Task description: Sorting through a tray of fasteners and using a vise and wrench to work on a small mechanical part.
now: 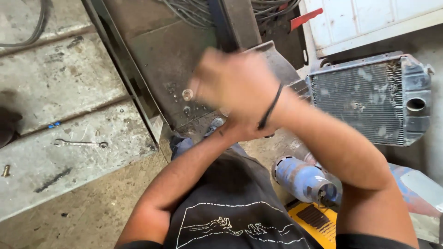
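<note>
Surface: worn concrete slab [55, 87], cracked into strips, with dirt floor [92, 212] below it
On slab: combination wrench [80, 143], brass bolt [5, 171], small blue piece [54, 124]
On floor: radiator [371, 99] and blue cylinder [302, 179]

A small pale round fitting [187, 94] projects from the dark, stained metal panel [161, 64], just at 9 o'clock of the blurred right hand [235, 83]. The panel stands tilted, speckled with droplets.
</note>
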